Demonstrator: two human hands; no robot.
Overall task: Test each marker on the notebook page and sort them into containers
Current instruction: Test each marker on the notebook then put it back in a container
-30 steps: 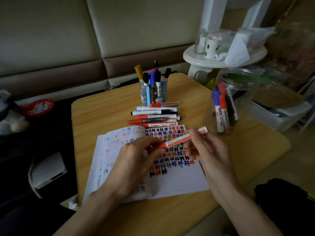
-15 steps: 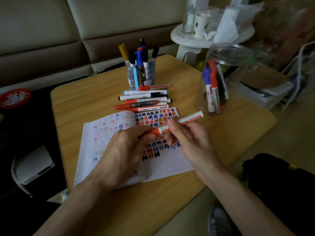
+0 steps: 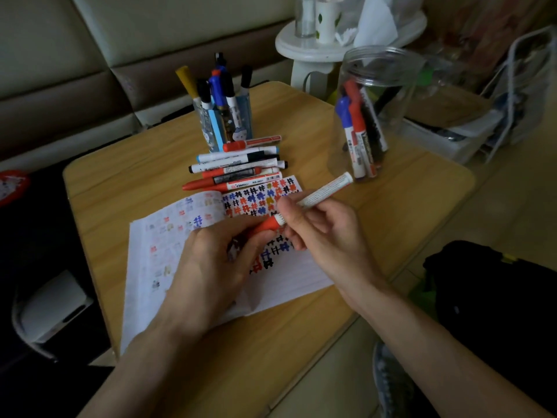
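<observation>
Marker [image 3: 328, 188] sits over the notebook [image 3: 289, 276] page at mid tabletop [image 3: 120, 182], tail pointing to 2 o'clock. Your left hand [image 3: 217, 267] pinches the red cap [image 3: 266, 227] and your right hand [image 3: 325, 236] wraps the white barrel. Opposed grips, so this reads as a cap pull before a test stroke. Left wrist lies low across the page, probably pinning it. Row of markers [image 3: 238, 168] at 12 o'clock, likely untested. Pen cup [image 3: 241, 128] behind it, jar [image 3: 376, 73] at 2 o'clock for sorting.

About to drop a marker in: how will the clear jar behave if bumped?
Likely light: the clear jar looks like thin plastic. Tall, with few markers leaning inside, so a rim knock might tip it.
</observation>
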